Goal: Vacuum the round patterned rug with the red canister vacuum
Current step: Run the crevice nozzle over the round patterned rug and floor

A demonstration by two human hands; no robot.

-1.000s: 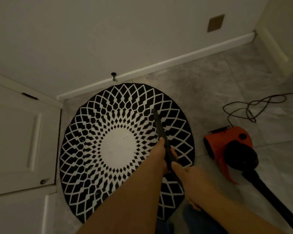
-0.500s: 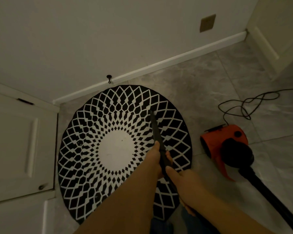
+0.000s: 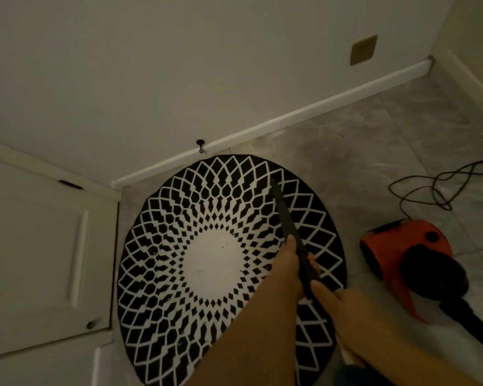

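Black-and-white, the round patterned rug lies on grey tile against the skirting board, beside a white door. To its right sits the red canister vacuum, near enough, I judge, for its black hose to reach. Both hands wrap the slim black crevice nozzle: the left hand forward to steer, the right hand behind to push. Its tip rests on the rug's far right part.
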